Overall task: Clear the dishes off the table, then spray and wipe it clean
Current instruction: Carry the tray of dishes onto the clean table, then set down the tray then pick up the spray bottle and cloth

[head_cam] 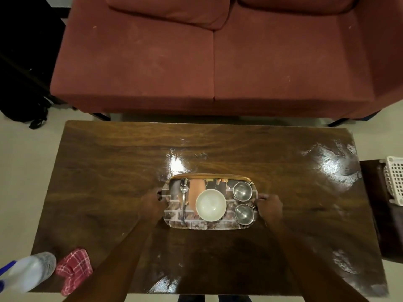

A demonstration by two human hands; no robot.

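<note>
A patterned tray (202, 225) lies in the middle of the dark wooden table (109, 182). On it are a white bowl (210, 205), a metal spoon (184, 198) on the left, and two steel cups (242, 191) (244, 214) on the right. My left hand (152, 203) grips the tray's left end. The right end is held by my right hand (269, 204). A spray bottle (28, 271) and a red checked cloth (74, 270) sit at the table's near left corner.
A red sofa (213, 62) stands just beyond the table. To the right, a white plastic basket (394, 182) rests on a low dark stand (375, 192). A black bag (26, 110) lies on the floor at the far left. White smears mark the table's right side.
</note>
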